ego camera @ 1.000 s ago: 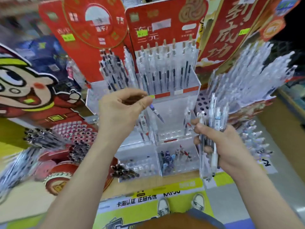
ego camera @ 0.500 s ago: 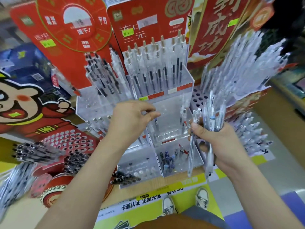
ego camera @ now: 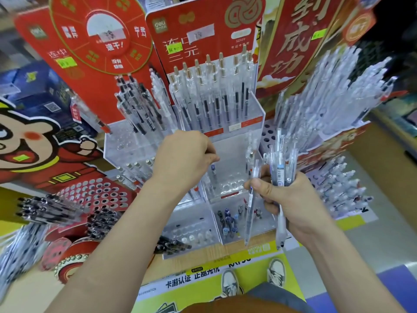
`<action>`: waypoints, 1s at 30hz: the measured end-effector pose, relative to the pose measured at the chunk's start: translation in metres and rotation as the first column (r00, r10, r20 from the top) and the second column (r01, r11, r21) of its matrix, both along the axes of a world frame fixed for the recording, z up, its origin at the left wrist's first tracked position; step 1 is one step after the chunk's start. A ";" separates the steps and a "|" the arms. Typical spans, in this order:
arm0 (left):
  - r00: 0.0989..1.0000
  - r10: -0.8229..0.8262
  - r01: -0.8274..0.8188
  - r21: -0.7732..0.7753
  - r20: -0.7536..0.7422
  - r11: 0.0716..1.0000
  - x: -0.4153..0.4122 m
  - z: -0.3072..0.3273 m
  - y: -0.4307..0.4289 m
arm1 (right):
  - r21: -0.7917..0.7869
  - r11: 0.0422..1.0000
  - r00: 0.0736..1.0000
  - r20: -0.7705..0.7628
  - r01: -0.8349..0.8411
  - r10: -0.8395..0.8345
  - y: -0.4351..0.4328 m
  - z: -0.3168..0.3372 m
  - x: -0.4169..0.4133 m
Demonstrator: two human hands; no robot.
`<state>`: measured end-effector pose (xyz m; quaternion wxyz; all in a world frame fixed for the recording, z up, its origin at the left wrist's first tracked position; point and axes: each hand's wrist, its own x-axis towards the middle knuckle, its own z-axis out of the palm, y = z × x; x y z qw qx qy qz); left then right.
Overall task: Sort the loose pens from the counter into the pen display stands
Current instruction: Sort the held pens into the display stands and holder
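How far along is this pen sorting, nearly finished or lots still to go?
Partway, it seems. Done: the clear stand's back row holds pens. In hand: the left hand pinches one pen above the middle tier; the right hand grips a bundle of pens. Left: that bundle, with empty holes waiting.
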<state>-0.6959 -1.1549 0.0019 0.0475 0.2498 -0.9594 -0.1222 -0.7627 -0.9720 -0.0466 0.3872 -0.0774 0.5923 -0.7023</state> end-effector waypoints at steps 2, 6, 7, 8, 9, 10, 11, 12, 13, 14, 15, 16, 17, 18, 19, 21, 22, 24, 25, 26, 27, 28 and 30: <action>1.000 -0.002 0.002 0.004 0.026 1.000 -0.002 0.001 -0.001 | 0.005 1.000 1.000 -0.001 0.001 -0.001 0.000 0.000 0.001; 1.000 -0.021 0.021 0.017 0.007 1.000 0.006 0.005 -0.002 | -0.030 1.000 0.998 0.055 0.007 -0.005 -0.002 0.002 0.003; 0.998 -0.011 0.012 0.016 -0.059 1.000 0.009 0.007 0.001 | -0.054 0.999 0.996 0.087 0.006 -0.001 -0.002 0.003 0.003; 0.988 0.017 -0.007 0.063 -0.153 0.998 0.013 0.010 0.006 | -0.082 0.997 0.993 0.117 0.002 0.008 -0.001 0.004 0.004; 0.968 0.052 -0.008 0.178 -0.246 0.984 0.016 0.013 0.013 | -0.109 0.994 0.989 0.144 -0.004 0.019 0.000 0.005 0.004; 0.948 0.078 0.031 0.334 -0.308 0.942 0.018 0.016 0.021 | -0.129 0.992 0.986 0.163 -0.007 0.028 0.000 0.006 0.005; 0.943 0.077 0.095 0.482 -0.325 0.871 0.018 0.018 0.028 | -0.139 0.990 0.985 0.171 -0.010 0.034 0.001 0.007 0.005; 0.947 0.061 0.149 0.599 -0.316 0.787 0.018 0.019 0.036 | -0.140 0.990 0.986 0.165 -0.014 0.037 0.002 0.007 0.005; 0.952 0.046 0.183 0.685 -0.302 0.706 0.017 0.018 0.041 | -0.141 0.990 0.988 0.151 -0.020 0.042 0.002 0.007 0.005; 0.955 0.047 0.197 0.744 -0.293 0.639 0.017 0.016 0.045 | -0.149 0.988 0.990 0.135 -0.031 0.051 0.003 0.007 0.004; 0.955 0.062 0.199 0.782 -0.290 0.590 0.016 0.015 0.046 | -0.165 0.985 0.990 0.123 -0.046 0.067 0.004 0.007 0.004; 0.954 0.078 0.200 0.808 -0.290 0.554 0.015 0.014 0.046 | -0.183 0.981 0.990 0.115 -0.061 0.083 0.004 0.007 0.003; 0.953 0.088 0.201 0.825 -0.289 0.529 0.015 0.013 0.045 | -0.195 0.978 0.989 0.111 -0.072 0.095 0.006 0.007 0.002; 0.954 0.088 0.205 0.836 -0.287 0.510 0.014 0.013 0.045 | -0.200 0.976 0.989 0.109 -0.081 0.104 0.007 0.006 0.002; 0.955 0.080 0.211 0.843 -0.287 0.495 0.014 0.013 0.044 | -0.204 0.975 0.987 0.111 -0.089 0.113 0.007 0.006 0.001; 0.954 0.064 0.229 0.853 -0.292 0.469 0.014 0.012 0.040 | -0.210 0.972 0.983 0.125 -0.103 0.132 0.008 0.008 0.002; 0.955 0.059 0.235 0.860 -0.292 0.454 0.014 0.013 0.039 | -0.207 0.972 0.982 0.128 -0.114 0.142 0.008 0.010 0.003; 0.954 0.058 0.244 0.876 -0.294 0.417 0.016 0.015 0.037 | -0.172 0.976 0.981 0.121 -0.133 0.155 0.005 0.014 0.005; 0.949 0.079 0.247 0.874 -0.306 0.418 0.018 0.018 0.035 | -0.147 0.980 0.982 0.116 -0.133 0.150 0.004 0.016 0.005; 0.934 0.128 0.248 0.864 -0.333 0.439 0.021 0.021 0.032 | -0.130 0.984 0.984 0.111 -0.122 0.137 0.002 0.017 0.004; 0.901 0.206 0.248 0.842 -0.382 0.478 0.024 0.027 0.027 | -0.121 0.987 0.987 0.107 -0.102 0.116 0.002 0.019 0.002; 0.840 0.298 0.248 0.810 -0.452 0.531 0.028 0.033 0.021 | -0.122 0.990 0.990 0.110 -0.077 0.090 0.001 0.019 -0.002; 0.676 0.413 0.228 0.707 -0.610 0.670 0.038 0.048 0.006 | -0.139 0.990 0.989 0.145 -0.014 0.034 0.002 0.022 -0.010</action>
